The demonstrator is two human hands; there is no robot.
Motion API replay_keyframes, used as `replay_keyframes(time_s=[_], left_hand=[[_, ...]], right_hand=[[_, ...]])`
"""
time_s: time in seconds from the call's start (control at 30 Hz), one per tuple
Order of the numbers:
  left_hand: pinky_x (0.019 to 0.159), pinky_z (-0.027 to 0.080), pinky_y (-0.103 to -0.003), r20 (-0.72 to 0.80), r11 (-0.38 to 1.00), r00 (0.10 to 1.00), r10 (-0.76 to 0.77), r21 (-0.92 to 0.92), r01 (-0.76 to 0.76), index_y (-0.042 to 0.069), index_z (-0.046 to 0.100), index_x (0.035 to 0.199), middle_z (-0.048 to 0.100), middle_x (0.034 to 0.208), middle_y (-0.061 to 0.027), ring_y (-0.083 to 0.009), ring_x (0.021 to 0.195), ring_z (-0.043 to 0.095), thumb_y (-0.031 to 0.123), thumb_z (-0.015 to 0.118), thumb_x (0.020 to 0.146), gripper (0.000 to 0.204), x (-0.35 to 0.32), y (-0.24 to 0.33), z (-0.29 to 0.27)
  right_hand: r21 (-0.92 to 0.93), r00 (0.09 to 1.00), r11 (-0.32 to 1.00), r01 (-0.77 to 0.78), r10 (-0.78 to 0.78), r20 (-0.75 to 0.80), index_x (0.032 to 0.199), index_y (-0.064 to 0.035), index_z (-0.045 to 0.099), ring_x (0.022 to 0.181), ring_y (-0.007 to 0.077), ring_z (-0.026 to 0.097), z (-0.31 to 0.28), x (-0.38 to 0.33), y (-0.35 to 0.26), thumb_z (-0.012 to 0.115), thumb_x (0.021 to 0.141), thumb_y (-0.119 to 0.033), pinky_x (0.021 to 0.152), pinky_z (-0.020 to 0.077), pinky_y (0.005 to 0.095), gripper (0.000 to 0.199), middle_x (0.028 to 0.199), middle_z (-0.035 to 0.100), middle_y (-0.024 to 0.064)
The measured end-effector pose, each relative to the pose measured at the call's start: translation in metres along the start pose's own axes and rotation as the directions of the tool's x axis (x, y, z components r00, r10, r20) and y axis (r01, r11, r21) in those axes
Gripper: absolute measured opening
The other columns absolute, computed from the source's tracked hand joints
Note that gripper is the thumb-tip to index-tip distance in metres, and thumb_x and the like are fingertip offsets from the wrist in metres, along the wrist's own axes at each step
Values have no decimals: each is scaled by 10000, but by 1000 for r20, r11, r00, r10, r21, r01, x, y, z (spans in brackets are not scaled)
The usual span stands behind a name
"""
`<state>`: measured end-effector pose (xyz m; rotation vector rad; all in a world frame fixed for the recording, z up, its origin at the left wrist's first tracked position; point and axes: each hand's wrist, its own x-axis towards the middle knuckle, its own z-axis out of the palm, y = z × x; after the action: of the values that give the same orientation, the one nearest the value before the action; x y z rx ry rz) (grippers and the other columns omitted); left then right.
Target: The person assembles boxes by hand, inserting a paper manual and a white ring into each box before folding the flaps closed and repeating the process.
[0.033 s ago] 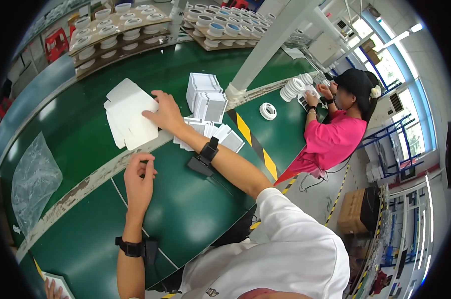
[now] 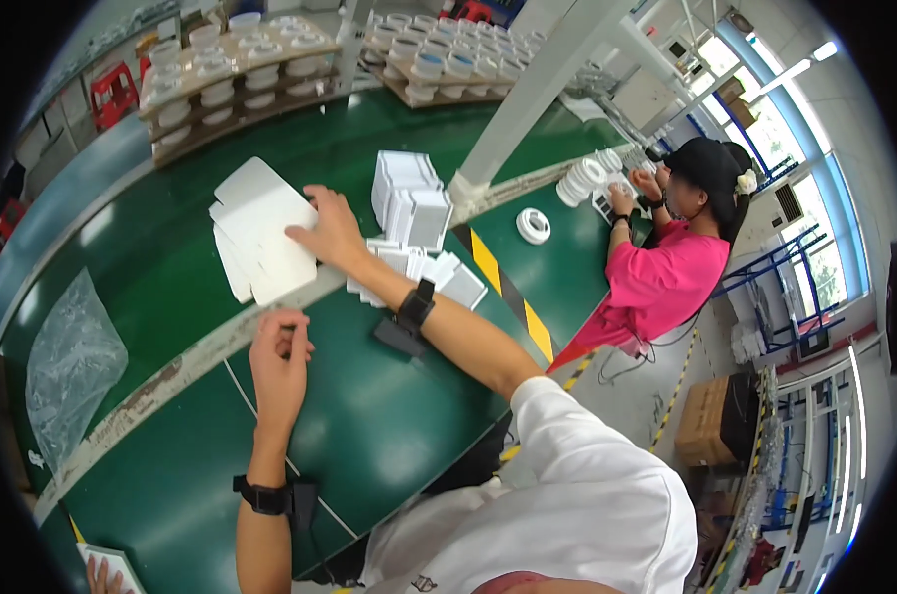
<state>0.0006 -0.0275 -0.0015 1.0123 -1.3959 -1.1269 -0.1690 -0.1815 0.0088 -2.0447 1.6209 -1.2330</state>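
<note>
My right hand [image 2: 332, 230] reaches over the right edge of a fanned stack of white flat cards [image 2: 260, 228]. Its thumb lies on the top card and its fingers are spread apart along the edge. My left hand [image 2: 280, 356] hovers just on the near side of the stack, fingers curled inward, with nothing visible in them. Right of my right hand stand upright bundles of white and grey flat pieces [image 2: 414, 203]. Below them, more such pieces [image 2: 453, 280] lie spread out, partly behind my right forearm.
A crumpled clear plastic bag [image 2: 72, 356] lies at left. White round parts fill layered boards [image 2: 241, 69] at the back. A white post [image 2: 528, 99] rises beyond the bundles. A person in pink [image 2: 666, 267] works at right. Another person's hand [image 2: 102, 574] touches a white piece, lower left.
</note>
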Motion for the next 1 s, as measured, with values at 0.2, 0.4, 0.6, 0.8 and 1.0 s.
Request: replay_keyframes(time_s=[0.2, 0.4, 0.6, 0.8, 1.0], left_hand=[[624, 500, -234, -41, 999, 999, 4, 39, -2, 19, 613, 1014, 587, 1056, -60, -113, 719, 606, -17, 578, 980, 60, -20, -2, -10], [622, 498, -281, -49, 981, 984, 169, 108, -162, 23, 622, 990, 571, 1002, -80, -130, 701, 611, 5, 640, 924, 71, -13, -2, -5], [615, 492, -287, -66, 989, 991, 115, 101, -108, 33, 613, 975, 561, 990, -76, -153, 688, 613, 14, 635, 925, 58, -20, -4, -14], [647, 507, -278, -26, 991, 996, 85, 104, -82, 18, 601, 1067, 572, 1024, -78, -154, 735, 616, 28, 635, 938, 134, -16, 2, -11], [807, 549, -314, -209, 855, 953, -220, -512, 85, -29, 555, 1261, 623, 1151, -118, -201, 937, 662, 116, 642, 953, 351, -9, 14, -6]], right_hand=[[315, 993, 942, -117, 115, 24, 1257, -9, 608, 866, 243, 691, 4, -9, -25, 806, 783, -172, 788, 550, 343, 539, 994, 712, 144], [454, 998, 890, -41, 62, -31, 1093, 49, 642, 678, 127, 673, -21, -14, 2, 734, 928, -115, 561, 530, 249, 250, 884, 724, 74], [468, 994, 877, -106, 85, 65, 1230, 80, 610, 752, 132, 691, -12, -22, -31, 681, 971, -115, 599, 544, 246, 332, 952, 736, 105], [481, 991, 867, -129, 101, 83, 1322, 95, 566, 727, 134, 688, -27, -26, -22, 646, 997, -132, 600, 537, 245, 404, 950, 736, 102], [662, 946, 676, -323, 247, 209, 1264, 101, 611, 672, 134, 661, -52, -88, -55, 653, 997, -147, 582, 518, 259, 367, 923, 730, 96]])
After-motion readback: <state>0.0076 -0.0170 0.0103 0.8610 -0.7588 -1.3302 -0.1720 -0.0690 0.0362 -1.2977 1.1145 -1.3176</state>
